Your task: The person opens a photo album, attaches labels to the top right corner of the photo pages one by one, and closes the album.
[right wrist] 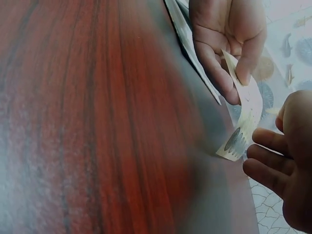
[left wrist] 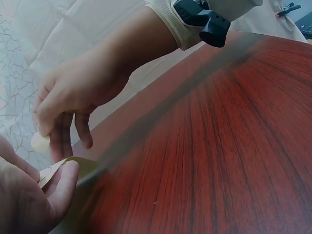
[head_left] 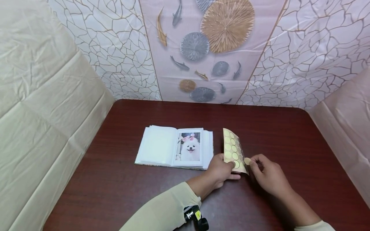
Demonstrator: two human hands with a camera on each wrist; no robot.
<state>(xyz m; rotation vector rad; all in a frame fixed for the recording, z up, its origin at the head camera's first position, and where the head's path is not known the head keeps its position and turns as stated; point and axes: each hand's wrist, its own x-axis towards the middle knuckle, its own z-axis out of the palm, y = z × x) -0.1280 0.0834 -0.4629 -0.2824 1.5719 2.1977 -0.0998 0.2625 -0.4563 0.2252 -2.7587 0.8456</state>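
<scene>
the left hand (head_left: 220, 170) gripped a rectangular pale-yellow sticker sheet (head_left: 233, 150). the right hand (head_left: 271, 175) pinched a round yellow sticker (head_left: 247, 161).

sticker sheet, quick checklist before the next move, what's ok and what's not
1. Grip on the sheet: ok, the left hand holds its near end.
2. Grip on the sticker: ok, the right hand pinches it.
3. That sticker off the sheet: ok, the left wrist view shows a gap.
4. Sheet flat: not ok, it bends.
5. Album open: ok, dog photo showing.
6. Sticky face clean: cannot tell.
</scene>
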